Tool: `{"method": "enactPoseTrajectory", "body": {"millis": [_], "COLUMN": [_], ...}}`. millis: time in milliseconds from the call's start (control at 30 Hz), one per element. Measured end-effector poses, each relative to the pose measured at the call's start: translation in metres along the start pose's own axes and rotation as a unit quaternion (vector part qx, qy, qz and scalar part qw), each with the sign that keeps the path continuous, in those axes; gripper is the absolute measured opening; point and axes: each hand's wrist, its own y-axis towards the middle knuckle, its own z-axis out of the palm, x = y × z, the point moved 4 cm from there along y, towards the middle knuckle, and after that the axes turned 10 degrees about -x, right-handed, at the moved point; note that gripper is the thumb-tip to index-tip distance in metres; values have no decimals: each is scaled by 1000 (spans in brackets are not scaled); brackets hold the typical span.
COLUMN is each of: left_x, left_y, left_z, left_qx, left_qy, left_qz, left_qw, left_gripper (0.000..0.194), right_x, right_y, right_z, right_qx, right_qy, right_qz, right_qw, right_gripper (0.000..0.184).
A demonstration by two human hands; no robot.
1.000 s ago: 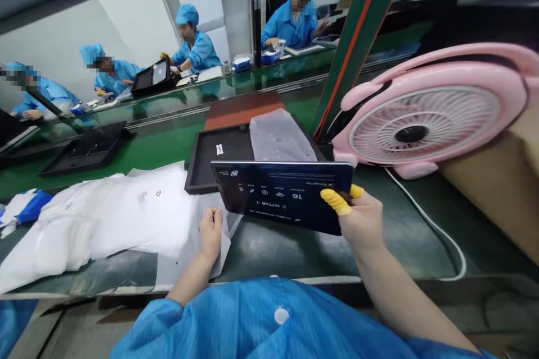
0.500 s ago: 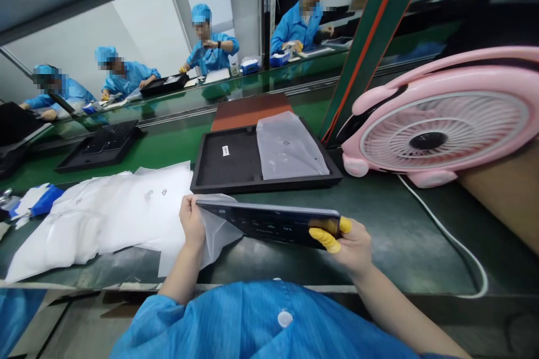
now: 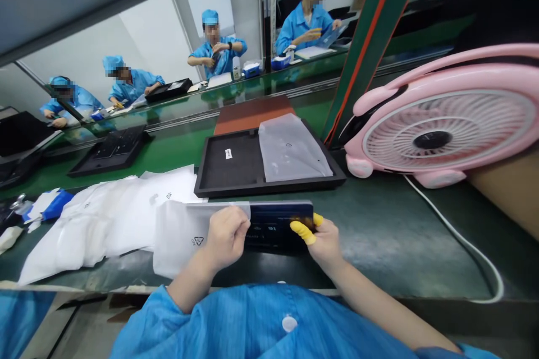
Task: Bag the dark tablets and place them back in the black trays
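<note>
A dark tablet is held on edge above the bench front, its left part inside a translucent plastic sleeve printed with a recycling mark. My left hand is closed on the sleeve's mouth, around the tablet's middle. At the tablet's right end, my right hand grips it between thumb and finger, both in yellow finger cots. Just beyond lies a black foam tray, with another translucent sleeve over its right half. White sleeves are stacked to the left.
A pink fan stands at right, its white cable curving along the bench. A brown board lies behind the tray. At left are another black tray and a blue-and-white packet. Several co-workers in blue sit across the line.
The sleeve has moved rightward over the tablet, covering its left part. My left hand has shifted right along with the sleeve's mouth. My right hand and the tablet have moved slightly left.
</note>
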Motion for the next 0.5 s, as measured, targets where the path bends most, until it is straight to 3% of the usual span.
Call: {"method": "enactPoseTrajectory", "body": {"millis": [133,267,367,433,500], "left_x": [4,12,15,15,10], "left_y": [-7,-14,4,25,42], "left_z": [9,10,17,26,40], "left_qx": [102,161,139,89,79], "left_qy": [28,34,22,15,4], "left_qz": [-10,-33,-41,-56,-60], "left_qw": [994,986,989,994,995], "left_gripper": [23,23,23,24,25], "right_x": [-28,-40,-34,-27,-19], "right_y": [1,9,12,12,11], "right_z": [5,5,18,33,48], "right_qx": [-66,-176,-187,-146,-89], "right_qy": [75,142,153,129,91], "right_qz": [163,252,266,242,188], "right_qw": [982,941,933,950,974], "right_gripper": [27,35,38,36,29]}}
